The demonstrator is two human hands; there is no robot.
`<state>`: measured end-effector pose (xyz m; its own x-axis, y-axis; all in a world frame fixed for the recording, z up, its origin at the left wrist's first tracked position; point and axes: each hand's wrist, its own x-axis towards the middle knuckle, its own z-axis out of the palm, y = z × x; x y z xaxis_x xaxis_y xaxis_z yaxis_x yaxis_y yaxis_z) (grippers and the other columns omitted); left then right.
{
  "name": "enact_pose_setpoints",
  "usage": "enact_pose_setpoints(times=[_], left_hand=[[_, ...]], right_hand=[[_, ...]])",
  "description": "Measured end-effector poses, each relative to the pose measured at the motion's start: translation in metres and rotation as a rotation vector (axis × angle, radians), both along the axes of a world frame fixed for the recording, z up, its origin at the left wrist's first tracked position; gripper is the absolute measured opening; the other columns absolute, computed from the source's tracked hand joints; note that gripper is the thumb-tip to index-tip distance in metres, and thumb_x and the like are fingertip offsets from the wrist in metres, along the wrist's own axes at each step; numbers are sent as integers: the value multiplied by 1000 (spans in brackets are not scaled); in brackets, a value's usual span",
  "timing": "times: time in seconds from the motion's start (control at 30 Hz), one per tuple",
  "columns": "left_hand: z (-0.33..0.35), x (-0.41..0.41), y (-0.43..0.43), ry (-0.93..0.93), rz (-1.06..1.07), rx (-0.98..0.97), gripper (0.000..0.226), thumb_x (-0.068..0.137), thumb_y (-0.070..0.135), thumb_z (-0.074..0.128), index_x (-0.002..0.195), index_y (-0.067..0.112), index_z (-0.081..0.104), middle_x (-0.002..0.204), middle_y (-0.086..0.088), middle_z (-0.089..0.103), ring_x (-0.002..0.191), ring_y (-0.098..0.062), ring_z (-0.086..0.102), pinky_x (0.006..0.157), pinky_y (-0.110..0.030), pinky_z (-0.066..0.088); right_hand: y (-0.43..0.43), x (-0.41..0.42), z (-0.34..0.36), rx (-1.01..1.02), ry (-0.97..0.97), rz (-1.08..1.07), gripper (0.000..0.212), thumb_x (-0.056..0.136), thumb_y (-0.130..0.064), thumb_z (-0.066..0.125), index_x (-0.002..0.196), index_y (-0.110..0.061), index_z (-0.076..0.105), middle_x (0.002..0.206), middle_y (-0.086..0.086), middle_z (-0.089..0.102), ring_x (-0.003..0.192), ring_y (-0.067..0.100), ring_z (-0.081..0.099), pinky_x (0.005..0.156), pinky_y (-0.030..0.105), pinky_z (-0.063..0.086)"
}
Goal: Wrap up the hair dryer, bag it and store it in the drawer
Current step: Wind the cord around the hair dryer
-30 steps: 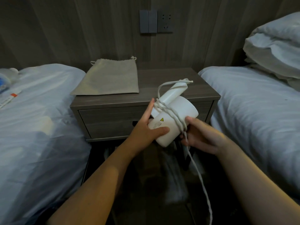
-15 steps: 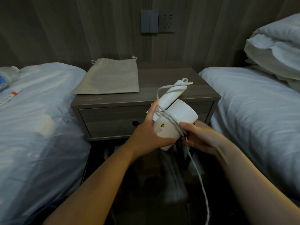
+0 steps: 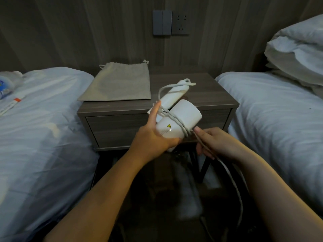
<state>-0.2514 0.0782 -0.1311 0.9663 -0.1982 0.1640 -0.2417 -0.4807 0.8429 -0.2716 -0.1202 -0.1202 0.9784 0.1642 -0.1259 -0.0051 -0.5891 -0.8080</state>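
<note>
While the left hand (image 3: 153,137) grips the smooth, rigid hair dryer (image 3: 181,117) by its barrel before the drawer (image 3: 122,130), the right hand (image 3: 215,144) at its five o'clock pinches the limp cord (image 3: 234,186), which probably slips unless pulled taut.

one view to call, the head camera: it sits up high and looks forward and down. dead ahead, the nightstand (image 3: 209,96) against the panelled wall (image 3: 87,35), left bed (image 3: 43,128) and right bed (image 3: 271,110) filling the sides. it's close in: forearms (image 3: 104,198) rise from the bottom edge, left hand (image 3: 152,135) and right hand (image 3: 216,142) mid-frame, before the nightstand's front edge.
</note>
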Motion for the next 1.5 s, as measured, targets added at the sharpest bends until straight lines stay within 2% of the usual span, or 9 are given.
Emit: enact_pose_setpoints(times=[0.2,0.43,0.67,0.8,0.9,1.03,1.17,1.33,1.5], left_hand=[[6,2,10,-79,61,154,113,67,37,79,139,56,-7,144,-5,43,122,-28,49,103,-45,41],[0,-4,5,-286,70,449,108,69,46,71,140,53,-10,130,-3,51,109,-26,55,86,-39,45],[-4,3,5,-287,-44,712,107,68,49,67,136,56,-15,123,-2,49,105,-22,54,78,-35,44],[-13,6,8,-335,-65,767,107,69,50,67,135,57,-17,117,-3,50,102,-21,53,75,-34,43],[-16,8,8,-357,-71,769,106,70,51,66,135,57,-18,118,-3,50,103,-21,53,74,-33,42],[-19,8,7,-332,-115,770,108,69,49,68,134,57,-19,119,-4,51,102,-22,53,77,-34,46],[-21,8,10,-278,-218,782,108,70,46,69,135,57,-17,119,-3,52,100,-20,54,77,-33,46],[-28,7,9,-328,-350,836,106,70,48,65,135,58,-18,118,-1,53,99,-18,54,77,-30,43],[-31,7,7,-419,-404,840,103,70,50,63,138,54,-13,126,0,51,107,-20,53,82,-32,45]], right_hand=[[7,-1,9,-357,-90,81,18,91,-23,54,91,-11,68,71,1,64,58,6,55,58,20,43],[10,-14,22,-609,-102,168,15,85,-20,58,94,-18,71,88,0,69,82,15,62,73,29,50],[19,-24,27,-786,-474,35,25,87,-22,49,109,-26,62,101,3,69,96,30,62,78,38,51],[11,-22,29,-882,-412,-75,12,84,-29,56,82,-17,55,93,7,66,90,33,61,67,32,41],[4,-22,34,-780,-260,-33,14,80,-34,64,70,-26,57,79,-3,59,85,22,59,67,28,40],[6,-26,38,-498,-233,152,23,83,-13,59,95,-29,71,74,-18,55,75,0,55,68,13,39],[8,-32,42,-499,-183,306,34,87,-10,56,111,-34,62,89,-15,61,86,2,58,74,13,42],[3,-25,37,-668,-439,-88,22,83,-27,64,104,-28,63,95,0,69,94,24,62,73,33,48],[-5,-19,31,-745,-462,-298,35,71,-49,71,72,-16,58,65,0,56,71,22,56,60,31,41]])
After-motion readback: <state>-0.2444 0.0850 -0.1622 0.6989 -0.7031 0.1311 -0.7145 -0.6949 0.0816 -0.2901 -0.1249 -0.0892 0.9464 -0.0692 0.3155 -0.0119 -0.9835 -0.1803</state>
